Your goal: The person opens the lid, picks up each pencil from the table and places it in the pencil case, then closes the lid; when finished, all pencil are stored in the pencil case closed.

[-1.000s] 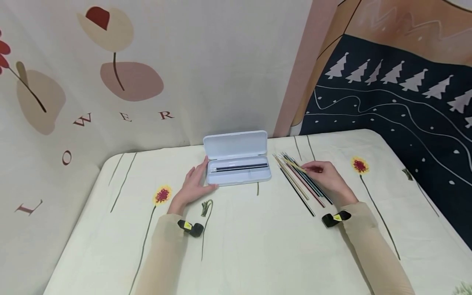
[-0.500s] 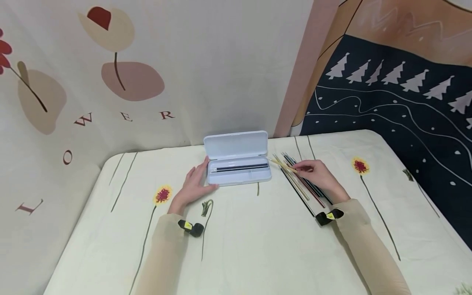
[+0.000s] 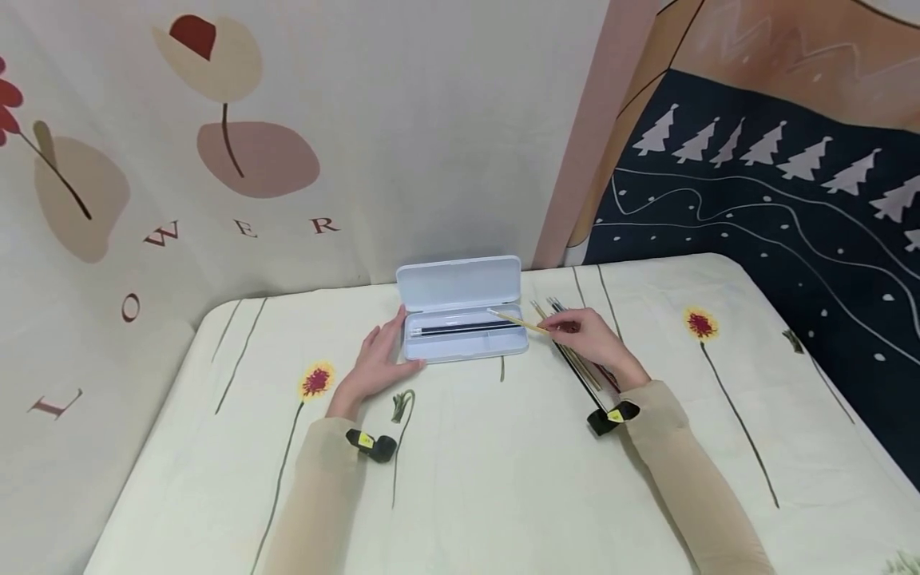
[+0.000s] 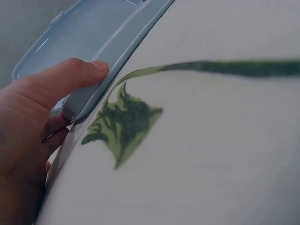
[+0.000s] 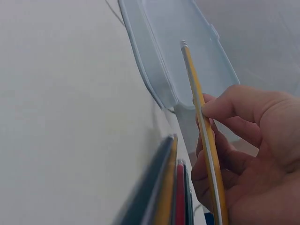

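My left hand (image 3: 378, 366) holds the left end of an open pale blue pencil case (image 3: 467, 354). Its thumb lies along the front wall in the left wrist view, with fingers around the end. Inside the case are dark pencils (image 3: 460, 328), lying lengthwise. Between thumb and fingers my right hand (image 3: 591, 335) pinches a yellow pencil (image 5: 193, 77). That pencil's white-tipped end points left, over the right part of the case. Below the right hand lie several loose pencils (image 3: 585, 382), partly hidden by it; a red pencil (image 5: 180, 192) shows among them in the right wrist view.
The raised lid (image 3: 460, 285) of the case stands near the table's back edge, close to the printed curtain (image 3: 446, 144). A white cloth with printed flowers covers the table (image 3: 474, 479). A dark tree-patterned cloth (image 3: 747, 200) hangs at the right.
My right hand has moved left with the yellow pencil, from above the loose pencils to the right side of the case. The left hand has stayed at the case.
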{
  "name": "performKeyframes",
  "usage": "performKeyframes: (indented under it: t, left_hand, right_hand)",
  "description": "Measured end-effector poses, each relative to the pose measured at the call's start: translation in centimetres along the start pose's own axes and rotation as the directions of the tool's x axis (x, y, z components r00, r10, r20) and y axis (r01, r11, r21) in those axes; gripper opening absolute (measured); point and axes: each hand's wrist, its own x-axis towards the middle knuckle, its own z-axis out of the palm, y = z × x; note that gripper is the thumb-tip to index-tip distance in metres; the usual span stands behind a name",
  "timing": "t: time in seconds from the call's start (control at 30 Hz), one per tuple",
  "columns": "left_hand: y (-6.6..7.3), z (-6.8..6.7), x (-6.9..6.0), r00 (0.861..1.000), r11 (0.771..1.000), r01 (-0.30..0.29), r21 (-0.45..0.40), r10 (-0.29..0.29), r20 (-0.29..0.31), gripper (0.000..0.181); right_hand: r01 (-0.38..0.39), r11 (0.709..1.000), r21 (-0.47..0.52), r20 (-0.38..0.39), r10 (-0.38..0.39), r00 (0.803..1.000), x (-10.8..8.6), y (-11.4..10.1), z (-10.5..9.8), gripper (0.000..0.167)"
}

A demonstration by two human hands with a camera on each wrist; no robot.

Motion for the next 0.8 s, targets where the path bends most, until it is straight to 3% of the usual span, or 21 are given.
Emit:
performKeyframes:
  t: [0.33,0.8]
  left_hand:
    - [0.2,-0.2,-0.2,1.0,1.0,-0.01,-0.017,0.01,0.001,0.099]
    - [0.2,-0.2,-0.1,1.0,1.0,0.0,-0.019,0.0,0.008,0.1]
  right_hand:
    - [0.033,0.997,0.067,0.029,-0.035,0.999,1.4,-0.9,1.8,0.02]
    - [0.152,0.988,0.013,0.075,-0.152,0.986,3.6,-2.2,4.1,0.019]
